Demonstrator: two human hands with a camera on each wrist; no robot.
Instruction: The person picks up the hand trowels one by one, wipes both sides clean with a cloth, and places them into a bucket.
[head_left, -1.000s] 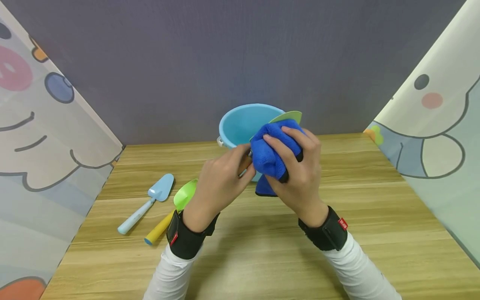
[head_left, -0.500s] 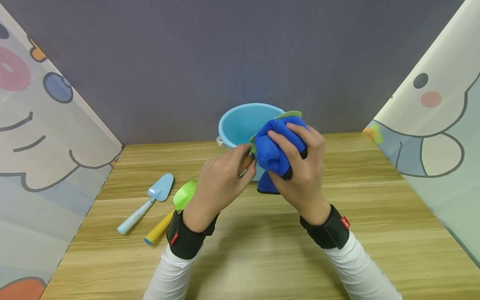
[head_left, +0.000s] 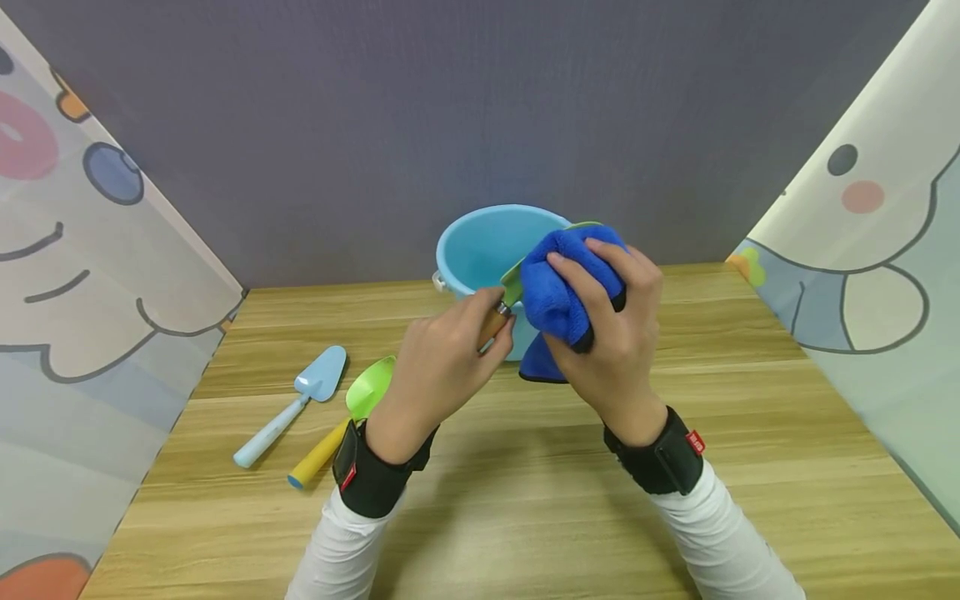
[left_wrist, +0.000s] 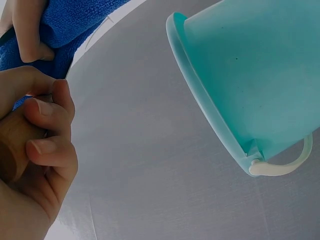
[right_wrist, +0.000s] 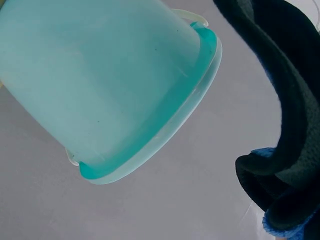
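My left hand [head_left: 442, 358] grips the wooden handle [left_wrist: 17, 142] of a garden trowel [head_left: 512, 285], its fingers curled round it in the left wrist view. The trowel's green blade points up and to the right, mostly hidden under a blue cloth [head_left: 558, 287]. With bent fingers my right hand [head_left: 618, 342] holds this bunched cloth round the blade. A dark-edged corner of the cloth hangs below that hand. In the right wrist view the cloth's dark edging [right_wrist: 292, 115] fills the right side. Both hands are raised in front of a light blue bucket [head_left: 480, 250].
Left of my hands, a light blue trowel [head_left: 321, 375] and a green scoop [head_left: 369, 390] with a yellow handle lie on the wooden table [head_left: 750, 417]. The bucket stands near the dark back wall [head_left: 375, 125]. Cartoon-printed panels [head_left: 862, 233] flank both sides.
My right hand and the cloth have slid to the right and slightly up along the blade, baring more of the green near the handle. My left hand stays almost still.
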